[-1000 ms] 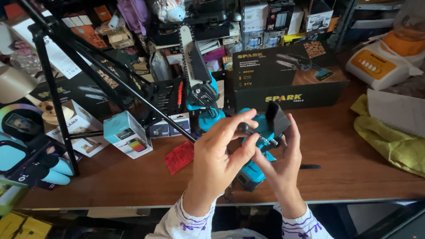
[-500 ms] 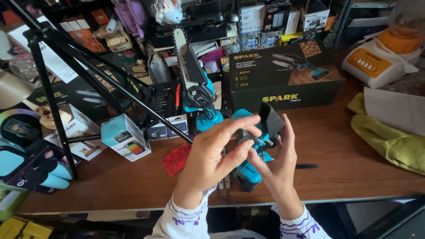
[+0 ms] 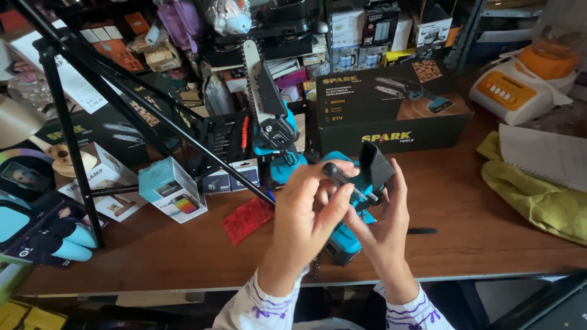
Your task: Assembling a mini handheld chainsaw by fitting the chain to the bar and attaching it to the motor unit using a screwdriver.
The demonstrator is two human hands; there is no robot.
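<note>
Teal power tool (image 3: 351, 235) sits raised over the near edge of the wooden table (image 3: 465, 201), cradled by the right hand (image 3: 385, 229), whose fingers wrap its body so it stays steady. The left hand (image 3: 309, 220) pinches a black-handled screwdriver (image 3: 342, 180), tip at the tool's fitting. A mini chainsaw (image 3: 269, 116) stands just beyond.

Two bare hands, no gloves, no rings or watch showing. Left hand (image 3: 302, 217): back faces camera, fingernails short and unpainted as far as visible. Right hand (image 3: 382, 223): palm side partly seen, nails not readable. Both wrists end in long sleeves (image 3: 254, 308): white fabric, thin purple line pattern, loops and stripes, gathered cuffs. Right cuff (image 3: 413, 308) same fabric, same purple marking. Rest of clothing outside frame.
</note>
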